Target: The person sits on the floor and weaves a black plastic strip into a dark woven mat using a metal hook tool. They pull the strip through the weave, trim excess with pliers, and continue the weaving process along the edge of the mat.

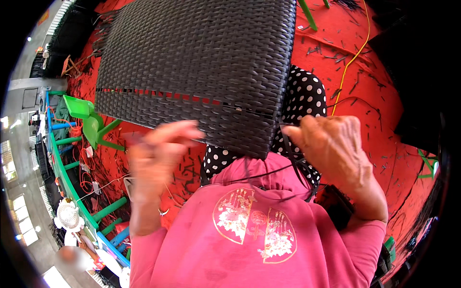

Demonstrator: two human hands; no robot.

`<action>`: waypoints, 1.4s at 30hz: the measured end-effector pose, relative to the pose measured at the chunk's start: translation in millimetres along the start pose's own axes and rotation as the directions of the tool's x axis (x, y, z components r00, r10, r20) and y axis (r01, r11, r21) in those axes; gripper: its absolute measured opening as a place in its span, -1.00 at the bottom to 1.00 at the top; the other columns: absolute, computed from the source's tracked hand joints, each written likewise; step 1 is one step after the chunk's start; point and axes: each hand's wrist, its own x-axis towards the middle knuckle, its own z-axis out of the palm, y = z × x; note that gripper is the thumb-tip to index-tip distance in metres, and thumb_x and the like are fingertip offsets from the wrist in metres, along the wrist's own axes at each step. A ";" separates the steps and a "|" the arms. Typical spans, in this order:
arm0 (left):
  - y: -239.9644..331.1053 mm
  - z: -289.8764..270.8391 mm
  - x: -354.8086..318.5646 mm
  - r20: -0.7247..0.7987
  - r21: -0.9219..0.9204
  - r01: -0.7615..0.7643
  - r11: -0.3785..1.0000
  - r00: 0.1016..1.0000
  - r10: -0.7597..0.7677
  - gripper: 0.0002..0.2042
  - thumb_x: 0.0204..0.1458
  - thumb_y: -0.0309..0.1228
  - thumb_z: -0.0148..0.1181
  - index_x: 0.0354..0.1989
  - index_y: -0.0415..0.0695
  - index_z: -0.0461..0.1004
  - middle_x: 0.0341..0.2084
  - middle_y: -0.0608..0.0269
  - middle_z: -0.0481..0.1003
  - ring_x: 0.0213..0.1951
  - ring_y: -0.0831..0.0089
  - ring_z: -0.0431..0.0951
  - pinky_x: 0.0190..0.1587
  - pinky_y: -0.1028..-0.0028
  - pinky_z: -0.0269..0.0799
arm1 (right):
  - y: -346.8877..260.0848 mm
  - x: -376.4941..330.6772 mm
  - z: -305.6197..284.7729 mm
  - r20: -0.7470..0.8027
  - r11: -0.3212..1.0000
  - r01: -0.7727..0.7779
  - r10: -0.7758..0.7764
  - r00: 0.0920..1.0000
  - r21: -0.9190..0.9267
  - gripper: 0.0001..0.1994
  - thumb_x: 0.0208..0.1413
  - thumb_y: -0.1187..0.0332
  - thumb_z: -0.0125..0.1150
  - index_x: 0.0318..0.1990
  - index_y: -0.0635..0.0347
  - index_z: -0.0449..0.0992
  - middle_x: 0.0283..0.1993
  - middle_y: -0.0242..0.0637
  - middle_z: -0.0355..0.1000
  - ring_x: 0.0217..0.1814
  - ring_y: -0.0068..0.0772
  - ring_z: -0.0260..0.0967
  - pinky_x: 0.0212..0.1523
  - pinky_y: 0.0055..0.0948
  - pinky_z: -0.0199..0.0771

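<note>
A large black woven wicker panel (201,53) lies across my lap, its near corner resting against my pink shirt. A row of gaps crosses its weave, with red floor showing through. My right hand (331,144) is closed beside the panel's right edge, its thumb and fingers pinching a thin black wicker strip (290,151). The strip's loose length curls down over my lap and shirt. Off the panel's lower left edge, my left hand (165,144) is raised and smeared by motion. Whether it holds anything does not show.
Black strip scraps litter the red floor covering (355,86). A yellow cord (346,67) runs along the right side. At left stand a green plastic chair (93,126), a rail of green and blue pipes (65,173) and a white fan (69,214).
</note>
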 end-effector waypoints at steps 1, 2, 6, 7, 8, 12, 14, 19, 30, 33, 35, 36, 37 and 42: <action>-8.2 25.3 0.5 0.128 -0.027 0.058 0.998 0.990 -0.054 -0.69 0.19 -0.37 0.09 0.06 -0.24 0.43 -0.24 0.12 0.55 -0.20 0.52 0.53 -0.11 0.48 0.45 | -5.2 0.9 -2.3 0.000 1.000 0.013 -0.013 1.000 0.023 -0.57 0.16 0.08 0.12 -0.66 0.14 0.36 -0.81 -0.26 0.27 -0.78 -0.20 0.29 -0.73 -0.24 0.21; -22.5 50.2 1.1 0.215 -0.119 0.139 0.983 0.970 -0.112 -0.64 0.18 -0.29 0.10 0.06 -0.27 0.41 -0.24 0.11 0.56 -0.31 0.57 0.51 -0.30 0.62 0.33 | -8.1 0.8 -3.5 0.016 0.998 -0.013 0.012 1.000 0.056 -0.59 0.19 0.14 0.08 -0.67 0.14 0.39 -0.80 -0.25 0.28 -0.77 -0.18 0.30 -0.73 -0.22 0.23; -25.9 78.2 15.4 0.599 -0.404 0.631 0.663 0.730 -0.329 -0.66 0.13 -0.35 0.15 0.01 -0.31 0.40 -0.43 0.10 0.53 -0.51 0.59 0.41 -0.54 0.72 0.16 | 15.0 -8.8 -8.0 -0.031 0.980 -0.160 0.157 0.987 -0.115 -0.61 0.18 0.17 0.07 -0.68 0.09 0.43 -0.78 -0.21 0.30 -0.72 -0.13 0.34 -0.64 -0.18 0.30; -30.3 76.7 17.8 0.581 -0.415 0.647 0.639 0.730 -0.361 -0.66 0.11 -0.38 0.16 0.01 -0.30 0.38 -0.49 0.15 0.49 -0.53 0.60 0.39 -0.55 0.72 0.14 | 24.0 -14.4 -8.1 -0.005 0.954 -0.288 0.288 0.957 -0.089 -0.58 0.17 0.16 0.07 -0.71 0.12 0.41 -0.77 -0.18 0.30 -0.70 -0.08 0.34 -0.58 -0.15 0.30; -36.0 72.5 20.0 0.558 -0.425 0.660 0.620 0.730 -0.394 -0.66 0.09 -0.41 0.17 0.01 -0.30 0.37 -0.55 0.20 0.45 -0.55 0.60 0.36 -0.57 0.71 0.13 | 31.2 -20.5 -10.3 0.046 0.944 -0.323 0.327 0.944 -0.064 -0.57 0.16 0.15 0.08 -0.72 0.15 0.40 -0.77 -0.15 0.28 -0.69 -0.05 0.32 -0.57 -0.13 0.29; -35.2 58.3 22.8 0.562 -0.504 0.662 0.555 0.739 -0.372 -0.63 -0.09 -0.48 0.28 -0.07 -0.28 0.40 -0.62 0.37 0.28 -0.55 0.61 0.31 -0.56 0.69 0.12 | 49.5 -39.5 -7.5 0.007 0.907 -0.420 0.420 0.908 -0.026 -0.53 0.16 0.12 0.08 -0.74 0.21 0.38 -0.75 -0.07 0.24 -0.66 0.03 0.28 -0.53 -0.10 0.25; -32.0 53.0 19.3 0.501 -0.439 0.566 0.698 0.799 -0.333 -0.67 -0.09 -0.53 0.31 -0.11 -0.26 0.44 -0.54 0.37 0.34 -0.50 0.63 0.35 -0.47 0.67 0.22 | 55.0 -39.8 -15.7 0.054 0.869 -0.493 0.495 0.867 -0.039 -0.49 0.18 0.06 0.04 -0.73 0.22 0.37 -0.74 -0.03 0.23 -0.62 0.05 0.28 -0.49 -0.10 0.23; -40.5 30.2 11.9 0.326 0.255 0.099 0.962 0.928 -0.182 -0.90 0.11 -0.54 0.14 -0.22 -0.28 0.49 -0.53 0.39 0.43 -0.50 0.69 0.41 -0.44 0.67 0.33 | 85.8 -63.8 -10.9 -0.035 0.813 -0.572 0.572 0.819 -0.111 -0.44 0.20 -0.02 0.00 -0.70 0.25 0.33 -0.72 -0.03 0.19 -0.60 0.07 0.22 -0.48 -0.08 0.16; -37.2 55.7 12.9 0.457 0.176 0.180 0.968 0.856 -0.242 -0.87 0.14 -0.46 0.15 -0.36 -0.29 0.47 -0.69 0.35 0.33 -0.58 0.70 0.24 -0.54 0.59 0.17 | -16.4 -40.9 27.7 -0.233 0.780 0.090 0.074 0.970 0.619 -0.66 -0.14 0.59 0.28 -0.12 0.36 0.48 -0.08 -0.03 0.45 -0.01 -0.02 0.44 -0.07 -0.28 0.49; -25.6 57.3 16.3 0.642 0.236 0.130 0.963 0.723 -0.255 -0.91 0.09 -0.51 0.18 -0.29 -0.27 0.52 -0.56 0.22 0.50 -0.53 0.55 0.47 -0.45 0.53 0.36 | -28.4 -52.5 53.1 -0.029 0.702 0.027 -0.009 1.000 0.712 -0.80 -0.11 0.50 0.31 -0.28 0.22 0.51 -0.43 -0.24 0.37 -0.39 -0.20 0.36 -0.44 -0.29 0.39; -35.4 49.6 10.9 0.628 0.371 -0.050 0.927 0.749 -0.211 -0.91 0.07 -0.54 0.17 -0.28 -0.27 0.51 -0.54 0.17 0.51 -0.54 0.45 0.48 -0.44 0.50 0.37 | -17.3 -62.4 48.8 -0.025 0.745 0.024 -0.010 1.000 0.667 -0.91 -0.12 0.48 0.20 -0.40 0.14 0.46 -0.49 -0.29 0.29 -0.37 -0.22 0.32 -0.50 -0.30 0.35; -40.7 46.5 7.4 0.624 0.434 -0.137 0.891 0.759 -0.187 -0.91 0.06 -0.55 0.17 -0.27 -0.27 0.50 -0.53 0.14 0.51 -0.54 0.40 0.49 -0.44 0.49 0.37 | -12.0 -64.6 45.1 -0.014 0.776 0.001 0.010 1.000 0.631 -0.90 -0.20 0.50 0.20 -0.45 0.14 0.44 -0.50 -0.29 0.29 -0.38 -0.25 0.31 -0.52 -0.30 0.34; -43.0 44.7 3.2 0.615 0.418 -0.134 0.899 0.769 -0.171 -0.91 0.05 -0.57 0.16 -0.27 -0.27 0.50 -0.52 0.12 0.51 -0.54 0.37 0.50 -0.44 0.48 0.38 | -10.8 -66.2 44.2 0.013 0.790 -0.011 0.004 1.000 0.613 -0.90 -0.20 0.50 0.20 -0.47 0.14 0.44 -0.50 -0.30 0.29 -0.38 -0.25 0.30 -0.52 -0.30 0.34; -56.4 53.3 -2.8 0.506 0.452 -0.117 0.884 0.850 -0.146 -0.91 0.04 -0.62 0.13 -0.27 -0.28 0.48 -0.52 0.08 0.49 -0.53 0.33 0.50 -0.44 0.45 0.38 | -15.1 -66.6 44.7 0.112 0.885 -0.080 0.032 0.993 0.458 -0.85 -0.19 0.52 0.15 -0.37 0.19 0.44 -0.42 -0.27 0.33 -0.28 -0.21 0.33 -0.43 -0.31 0.40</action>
